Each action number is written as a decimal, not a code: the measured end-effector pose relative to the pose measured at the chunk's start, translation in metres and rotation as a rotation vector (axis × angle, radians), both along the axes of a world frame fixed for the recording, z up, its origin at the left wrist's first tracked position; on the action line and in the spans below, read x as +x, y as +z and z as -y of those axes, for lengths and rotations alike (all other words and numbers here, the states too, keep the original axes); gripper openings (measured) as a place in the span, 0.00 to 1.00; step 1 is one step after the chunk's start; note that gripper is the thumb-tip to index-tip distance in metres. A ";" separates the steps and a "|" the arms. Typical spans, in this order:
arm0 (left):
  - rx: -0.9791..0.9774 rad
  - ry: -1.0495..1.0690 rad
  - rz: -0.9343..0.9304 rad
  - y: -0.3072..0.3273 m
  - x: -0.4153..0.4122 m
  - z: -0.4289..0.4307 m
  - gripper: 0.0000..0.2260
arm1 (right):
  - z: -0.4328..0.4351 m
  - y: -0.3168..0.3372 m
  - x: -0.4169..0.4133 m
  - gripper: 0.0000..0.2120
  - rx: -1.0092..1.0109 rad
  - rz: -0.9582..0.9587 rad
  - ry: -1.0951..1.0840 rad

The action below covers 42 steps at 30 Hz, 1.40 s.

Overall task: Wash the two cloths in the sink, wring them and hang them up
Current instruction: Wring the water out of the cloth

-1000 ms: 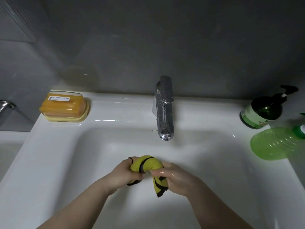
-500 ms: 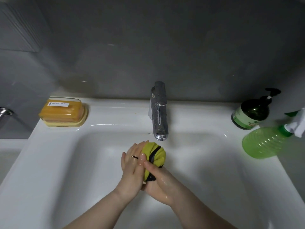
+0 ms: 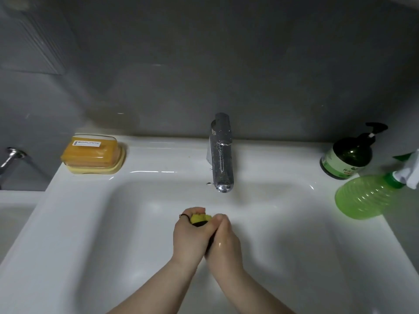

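Note:
A yellow cloth with black trim (image 3: 200, 219) is bunched into a small wad between both hands, over the middle of the white sink (image 3: 95, 223). My left hand (image 3: 189, 234) wraps around it from the left, and my right hand (image 3: 223, 240) presses against it from the right. Only the top of the wad shows between the fingers. Both hands look wet. The chrome tap (image 3: 221, 159) stands just behind them, with no water running. Only this one cloth is in view.
A yellow soap box (image 3: 93, 154) rests on the sink's back left ledge. A dark green pump bottle (image 3: 348, 156) and a light green spray bottle (image 3: 369, 196) stand at the right. A grey wall rises behind, with a chrome fitting (image 3: 11, 157) at far left.
The cloth was a twisted roll held at both ends. My hands have since closed together around it, squeezing it into a tight wad that is now mostly hidden.

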<state>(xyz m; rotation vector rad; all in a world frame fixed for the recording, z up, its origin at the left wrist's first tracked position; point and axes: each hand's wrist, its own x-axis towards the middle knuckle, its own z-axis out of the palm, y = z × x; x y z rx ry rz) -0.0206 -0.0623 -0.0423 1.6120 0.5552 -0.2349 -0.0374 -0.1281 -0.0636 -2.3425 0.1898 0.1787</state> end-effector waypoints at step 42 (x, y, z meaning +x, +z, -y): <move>-0.278 0.451 -0.095 -0.008 0.027 -0.004 0.09 | -0.014 -0.013 0.019 0.09 -0.102 0.383 -0.038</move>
